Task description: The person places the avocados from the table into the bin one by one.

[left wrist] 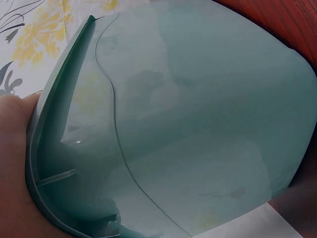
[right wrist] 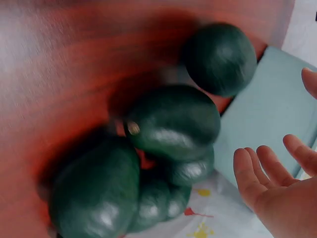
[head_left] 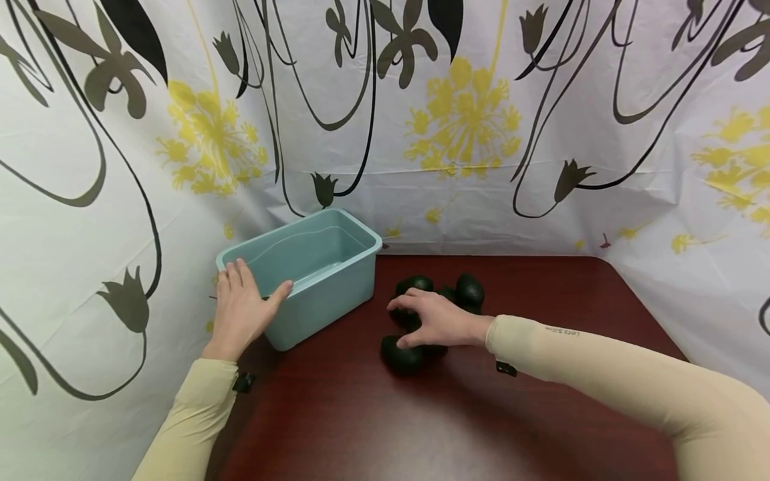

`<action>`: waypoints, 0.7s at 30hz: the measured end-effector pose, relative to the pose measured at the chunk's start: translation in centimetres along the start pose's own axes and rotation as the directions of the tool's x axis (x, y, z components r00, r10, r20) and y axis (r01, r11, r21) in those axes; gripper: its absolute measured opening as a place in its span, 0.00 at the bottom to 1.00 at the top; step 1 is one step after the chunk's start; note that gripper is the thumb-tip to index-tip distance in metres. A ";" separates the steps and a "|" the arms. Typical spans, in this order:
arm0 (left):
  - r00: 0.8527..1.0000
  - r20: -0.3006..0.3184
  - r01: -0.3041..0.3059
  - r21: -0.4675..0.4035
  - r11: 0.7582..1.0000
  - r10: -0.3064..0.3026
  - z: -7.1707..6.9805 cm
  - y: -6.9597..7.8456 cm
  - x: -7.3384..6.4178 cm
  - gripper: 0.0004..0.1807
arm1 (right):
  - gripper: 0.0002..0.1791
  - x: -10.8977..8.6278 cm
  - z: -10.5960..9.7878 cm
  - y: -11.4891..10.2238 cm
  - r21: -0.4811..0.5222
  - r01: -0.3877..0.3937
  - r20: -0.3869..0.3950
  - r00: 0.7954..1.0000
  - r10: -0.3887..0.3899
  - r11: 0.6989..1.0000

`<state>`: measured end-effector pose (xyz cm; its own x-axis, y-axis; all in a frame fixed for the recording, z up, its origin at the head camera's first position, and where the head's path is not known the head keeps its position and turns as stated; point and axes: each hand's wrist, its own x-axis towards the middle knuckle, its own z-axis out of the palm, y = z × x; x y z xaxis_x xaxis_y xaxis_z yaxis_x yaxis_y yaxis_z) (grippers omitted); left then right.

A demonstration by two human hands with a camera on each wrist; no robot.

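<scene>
My left hand [head_left: 243, 314] is at the near-left corner of a pale blue-green plastic bin [head_left: 331, 300], fingers extended along the rim and thumb stretched out over the near side. In the left wrist view the bin's wall [left wrist: 208, 114] fills most of the picture, and part of that hand shows at the left edge. Several dark green avocados lie clustered on the table right of the bin. My right hand [head_left: 442, 319] hovers over them, fingers spread and thumb apart, close to the nearest avocado [head_left: 400, 357]. In the right wrist view, an avocado with a stem scar [right wrist: 173, 121] lies amid the others.
The dark red-brown wooden table [head_left: 361, 414] carries the bin at its left and the avocados near its middle. Another avocado [head_left: 470, 290] sits at the back of the cluster. A white curtain [head_left: 385, 133] with yellow and grey flowers hangs behind the table and along its sides.
</scene>
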<state>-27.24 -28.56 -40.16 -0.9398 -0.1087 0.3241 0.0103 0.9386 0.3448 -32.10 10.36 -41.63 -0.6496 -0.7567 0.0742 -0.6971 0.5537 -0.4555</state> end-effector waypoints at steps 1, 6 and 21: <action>1.000 0.000 0.000 -0.002 1.000 0.000 0.0 0.0 0.0 0.66 | 0.36 -0.2 0.3 0.0 0.003 0.000 0.001 1.000 0.000 1.000; 1.000 0.004 0.003 -0.005 1.000 -0.003 0.0 0.0 0.0 0.66 | 0.37 -0.7 1.7 0.1 0.031 -0.006 -0.001 1.000 0.006 0.999; 1.000 0.002 0.005 -0.005 1.000 -0.005 -0.1 0.0 0.0 0.66 | 0.38 -1.4 4.3 -0.4 -0.099 0.007 0.000 1.000 -0.007 0.995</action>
<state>-27.20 -28.62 -40.13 -0.9404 -0.1130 0.3206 0.0071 0.9365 0.3507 -29.55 9.68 -45.38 -0.6448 -0.7604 0.0777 -0.7283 0.5803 -0.3646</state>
